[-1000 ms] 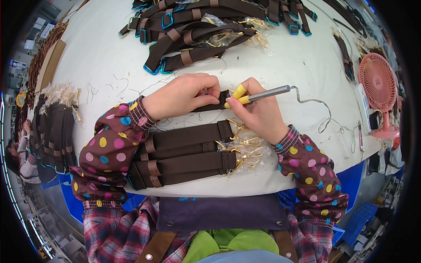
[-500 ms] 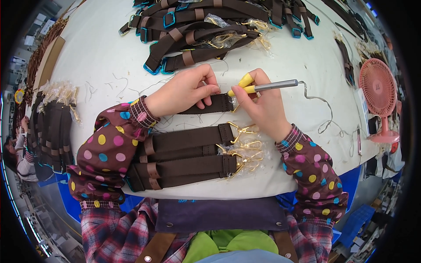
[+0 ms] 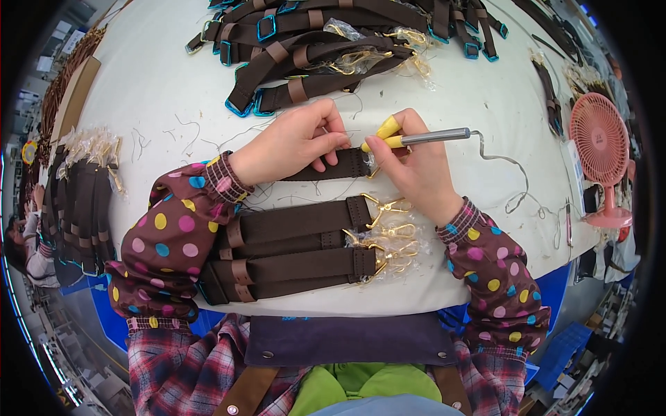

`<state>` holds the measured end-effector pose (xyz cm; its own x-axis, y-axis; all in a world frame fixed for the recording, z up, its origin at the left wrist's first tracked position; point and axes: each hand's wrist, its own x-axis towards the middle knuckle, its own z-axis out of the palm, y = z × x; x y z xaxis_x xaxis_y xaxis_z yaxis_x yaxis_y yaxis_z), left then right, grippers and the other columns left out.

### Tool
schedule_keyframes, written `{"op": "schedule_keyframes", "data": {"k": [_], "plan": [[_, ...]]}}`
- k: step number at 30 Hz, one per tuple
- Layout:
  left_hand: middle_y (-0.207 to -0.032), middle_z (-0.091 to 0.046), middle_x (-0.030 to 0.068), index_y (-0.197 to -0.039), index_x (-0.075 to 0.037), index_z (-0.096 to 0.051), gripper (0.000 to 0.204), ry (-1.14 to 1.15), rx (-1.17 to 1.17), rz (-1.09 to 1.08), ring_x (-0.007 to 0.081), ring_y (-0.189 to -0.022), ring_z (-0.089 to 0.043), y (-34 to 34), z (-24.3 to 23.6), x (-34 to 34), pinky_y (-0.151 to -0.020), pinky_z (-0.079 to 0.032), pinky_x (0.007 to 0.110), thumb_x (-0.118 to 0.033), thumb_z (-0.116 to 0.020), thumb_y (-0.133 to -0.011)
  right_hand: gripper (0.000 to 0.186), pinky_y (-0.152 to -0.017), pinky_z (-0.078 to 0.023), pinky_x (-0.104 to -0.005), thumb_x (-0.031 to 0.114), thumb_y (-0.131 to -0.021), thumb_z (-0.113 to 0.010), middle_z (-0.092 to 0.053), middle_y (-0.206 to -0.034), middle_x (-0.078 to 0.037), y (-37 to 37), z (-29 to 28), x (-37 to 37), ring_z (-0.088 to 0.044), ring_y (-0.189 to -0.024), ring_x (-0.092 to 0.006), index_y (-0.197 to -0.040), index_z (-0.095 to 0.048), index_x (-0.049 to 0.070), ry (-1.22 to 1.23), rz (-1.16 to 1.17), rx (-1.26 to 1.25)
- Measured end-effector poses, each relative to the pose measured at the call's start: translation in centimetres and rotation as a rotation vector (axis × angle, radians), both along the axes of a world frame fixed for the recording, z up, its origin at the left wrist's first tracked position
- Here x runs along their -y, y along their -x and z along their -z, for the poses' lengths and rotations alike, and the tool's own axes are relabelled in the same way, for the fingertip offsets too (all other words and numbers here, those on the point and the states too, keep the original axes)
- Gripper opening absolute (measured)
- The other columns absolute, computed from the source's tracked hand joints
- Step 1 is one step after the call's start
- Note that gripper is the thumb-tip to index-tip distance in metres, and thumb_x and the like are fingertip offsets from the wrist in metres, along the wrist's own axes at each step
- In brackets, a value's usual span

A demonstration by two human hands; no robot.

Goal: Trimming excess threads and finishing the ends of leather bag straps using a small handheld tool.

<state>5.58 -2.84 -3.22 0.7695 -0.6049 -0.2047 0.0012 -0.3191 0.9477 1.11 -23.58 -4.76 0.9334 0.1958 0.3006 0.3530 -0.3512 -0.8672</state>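
Note:
My left hand (image 3: 298,142) is closed in a pinch at the upper edge of a dark brown webbing strap (image 3: 340,165); its lower fingers rest on the strap. Whatever sits between thumb and forefinger is too small to make out. In my right hand (image 3: 420,166) is a corded pen-shaped tool (image 3: 437,136) with a grey body and yellow front, its tip by the strap's stitched end. Yellow wrapping covers a finger of that hand. A gold clasp at this end is partly hidden. Closer to me lie more brown straps (image 3: 298,220) with gold snap hooks (image 3: 388,208) in clear plastic.
Brown straps with blue-wrapped buckles (image 3: 267,28) are heaped at the far side. Another bundle (image 3: 83,201) hangs over the left edge. At right stand a pink fan (image 3: 600,128) and the tool's cord (image 3: 524,180). Loose threads litter the white table (image 3: 479,104). Another person works far left.

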Motion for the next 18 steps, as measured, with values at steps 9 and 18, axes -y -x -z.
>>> {"op": "schedule_keyframes", "data": {"k": [9,18], "plan": [[-0.082,-0.058,0.0039,-0.099,-0.004,-0.053,0.015,-0.236,0.424,0.104,0.0110,-0.069,-0.057,0.4,-1.4,-1.1,-0.060,-0.047,0.027,-0.012,-0.063,-0.090,0.019,-0.051,-0.043,-0.0214,0.010,-0.087,-0.067,-0.058,-0.068,-0.001,0.2,-0.9,-0.3,-0.056,-0.059,-0.0050,-0.088,-0.049,0.003,-0.089,-0.001,-0.073],[-0.079,-0.059,0.0086,-0.091,-0.002,-0.058,0.013,-0.298,0.611,0.106,0.0201,-0.069,-0.058,0.4,-0.5,-0.9,-0.065,-0.047,0.030,-0.010,-0.066,-0.085,0.019,-0.050,-0.042,-0.0207,0.011,-0.088,-0.067,-0.058,-0.066,-0.002,0.0,-0.4,-0.5,-0.055,-0.056,-0.0044,-0.089,-0.049,0.003,-0.098,-0.018,-0.114]]}}
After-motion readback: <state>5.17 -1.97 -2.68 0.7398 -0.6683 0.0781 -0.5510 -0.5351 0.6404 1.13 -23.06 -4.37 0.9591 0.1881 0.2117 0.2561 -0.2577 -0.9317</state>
